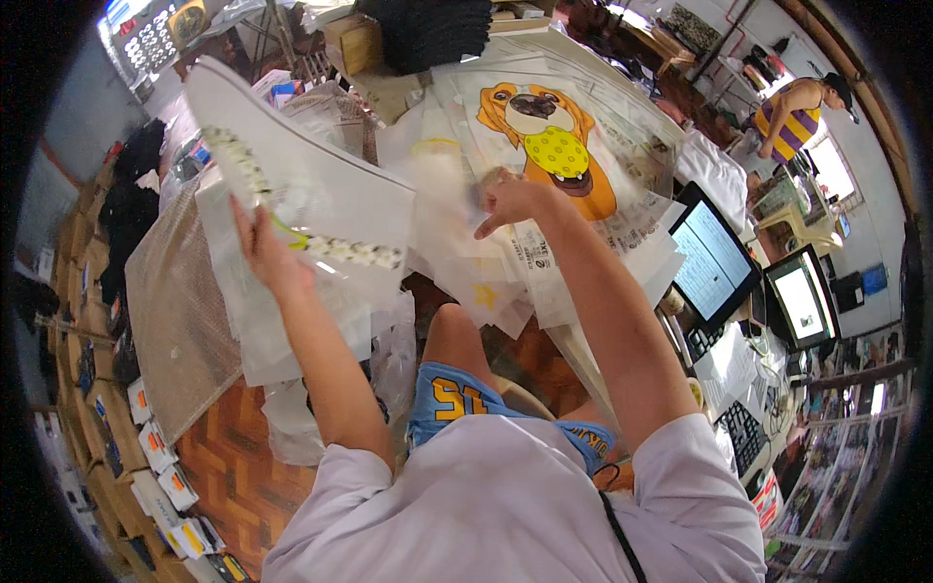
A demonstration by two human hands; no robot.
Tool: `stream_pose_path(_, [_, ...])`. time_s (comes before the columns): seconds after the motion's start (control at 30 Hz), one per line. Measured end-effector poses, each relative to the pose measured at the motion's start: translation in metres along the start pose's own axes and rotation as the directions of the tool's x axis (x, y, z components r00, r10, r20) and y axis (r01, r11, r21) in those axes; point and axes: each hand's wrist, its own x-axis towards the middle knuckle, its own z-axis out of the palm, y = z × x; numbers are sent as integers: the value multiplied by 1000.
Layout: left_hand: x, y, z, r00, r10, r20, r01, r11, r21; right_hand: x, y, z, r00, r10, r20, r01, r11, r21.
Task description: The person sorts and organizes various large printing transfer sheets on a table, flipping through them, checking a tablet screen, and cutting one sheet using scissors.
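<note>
My left hand (270, 255) grips a whitish see-through film sheet (321, 185) that curves up at the far left. A band of white flowers with green (355, 252) is printed on it. My right hand (513, 204) is closed, fingers curled and thumb pointing down, above a pile of translucent sheets. Motion blurs the area beside its fingertips, so what they hold, if anything, cannot be made out. Just beyond lies a film print of an orange-and-white dog with a yellow ball (556, 154) in its mouth. A sheet with a small yellow star (485, 294) hangs over the near table edge.
Bubble wrap (180, 311) drapes at the left. Two monitors (714, 255) and a keyboard (742, 437) stand on the right. Black cloth (428, 34) and a cardboard box (355, 44) are at the back. Boxes (155, 447) line the left floor. Another person (792, 117) stands far right.
</note>
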Motion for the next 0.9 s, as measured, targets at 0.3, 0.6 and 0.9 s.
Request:
stream_pose_path(0.3, [-28,41,117,876,72,476,-45,997,-68,-241,-54,65,650,-10,-759,500,758,418])
stream_pose_path(0.6, [-17,-184,242,501,81,862,-755,526,390,-463,-146,105,122,107,-987,801,576,162])
stream_pose_path(0.9, [-107,-213,257,467,-329,821,-884,-190,427,-482,-72,115,-133,339,-931,671,722,167])
